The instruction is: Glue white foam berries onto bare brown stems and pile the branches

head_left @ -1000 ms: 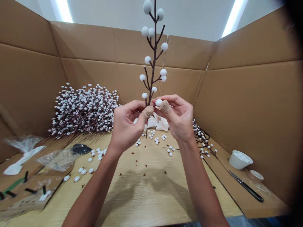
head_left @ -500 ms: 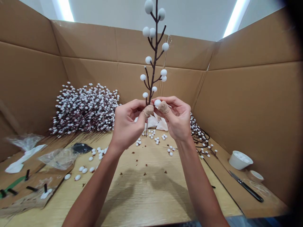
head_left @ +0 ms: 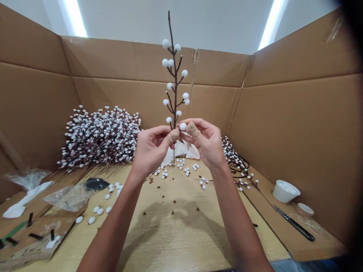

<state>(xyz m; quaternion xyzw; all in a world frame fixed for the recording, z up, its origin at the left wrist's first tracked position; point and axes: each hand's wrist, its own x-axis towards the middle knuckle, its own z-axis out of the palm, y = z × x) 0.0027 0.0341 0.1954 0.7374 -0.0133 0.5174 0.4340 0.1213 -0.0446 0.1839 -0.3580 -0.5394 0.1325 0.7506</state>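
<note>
Bright overhead strip lights (head_left: 273, 24), soft shadows of the hands (head_left: 150, 151) on the tabletop (head_left: 170, 241), edges bowed, dark blur top right

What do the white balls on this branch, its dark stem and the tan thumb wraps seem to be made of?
The round white berry held by the right hand looks like matte foam, its surface smooth and faintly grainy. The thin dark brown stem seems to be paper-wrapped wire, evenly matte, though its core is hidden. The tan thumb wrap on the left hand looks like coarse woven jute or fabric tape, with visible texture.

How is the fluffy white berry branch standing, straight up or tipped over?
Almost upright: the left hand pinches the stem, and its tip points up.
</note>
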